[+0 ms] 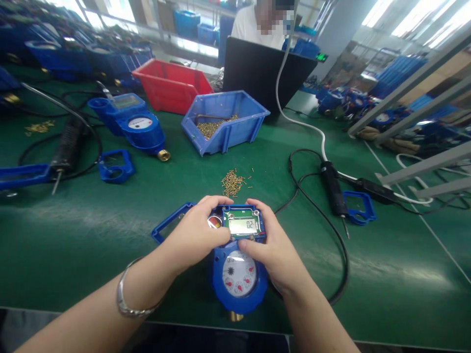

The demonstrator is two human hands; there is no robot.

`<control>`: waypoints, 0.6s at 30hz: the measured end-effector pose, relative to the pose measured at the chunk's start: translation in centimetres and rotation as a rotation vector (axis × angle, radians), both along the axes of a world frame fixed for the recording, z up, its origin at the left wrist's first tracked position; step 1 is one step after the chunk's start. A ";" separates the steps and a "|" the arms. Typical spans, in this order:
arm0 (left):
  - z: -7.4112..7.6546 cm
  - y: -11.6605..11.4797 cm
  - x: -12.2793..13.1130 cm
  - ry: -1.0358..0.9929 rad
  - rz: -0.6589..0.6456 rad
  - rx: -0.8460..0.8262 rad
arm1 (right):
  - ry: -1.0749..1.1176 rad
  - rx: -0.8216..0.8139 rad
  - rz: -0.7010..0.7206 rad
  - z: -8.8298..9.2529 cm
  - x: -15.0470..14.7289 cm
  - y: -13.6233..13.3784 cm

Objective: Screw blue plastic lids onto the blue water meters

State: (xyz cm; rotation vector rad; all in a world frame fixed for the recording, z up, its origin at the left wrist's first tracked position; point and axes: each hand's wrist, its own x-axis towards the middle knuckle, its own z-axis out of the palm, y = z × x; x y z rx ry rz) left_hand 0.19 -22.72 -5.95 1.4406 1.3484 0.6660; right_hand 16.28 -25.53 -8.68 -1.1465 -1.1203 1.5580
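Currently, the water meter [239, 274] lies at the middle of the tabletop's near edge, directly under both hands. Its long axis runs from the near edge toward the far edge: the brass fitting [235, 316] points at the person, the round dial sits in the middle, and the display module [243, 225] occupies the far end.

The left hand [195, 235] grips the module from its left side, fingers curled together over the far-left corner and thumb pressed at the near side. The right hand [272, 250] mirrors this on the right side, fingers bent over the far-right corner and thumb resting just below the lit screen. Both hands touch the module, so neither is nearer. A blue hinged lid [167, 223] stands open to the left of the module, partly behind the left hand.

A loose pile of brass screws [231, 182] lies just beyond the fingertips. An electric screwdriver [333, 189] lies to the right, beside a blue frame [358, 208]. Farther back stand a blue bin [224, 120] of screws and a red bin [171, 86].

The tabletop [91, 235] is a green mat, slightly glossy. Another person sits behind a laptop [257, 68] at the far edge. The room is a workshop stocked with blue crates.
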 end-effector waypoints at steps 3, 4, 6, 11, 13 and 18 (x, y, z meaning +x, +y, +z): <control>0.2 0.1 0.1 -0.103 0.037 -0.107 | -0.003 0.005 -0.044 -0.2 -0.4 -0.4; 0.2 0.1 0.1 -0.146 0.046 -0.145 | -0.020 0.010 -0.060 -0.2 -0.6 -0.5; 0.2 0.1 0.1 -0.208 0.055 -0.201 | -0.062 0.021 -0.089 -0.3 -0.8 -0.7; 0.2 -0.1 0.4 -0.259 0.052 -0.223 | -0.064 0.035 -0.098 -0.5 -0.8 -0.8; 0.3 -0.2 0.5 -0.235 0.049 -0.212 | -0.049 0.025 -0.072 -0.5 -0.4 -0.7; -0.1 -0.3 -0.4 -0.149 -0.095 -0.092 | 0.005 -0.026 -0.018 0.3 0.3 -0.2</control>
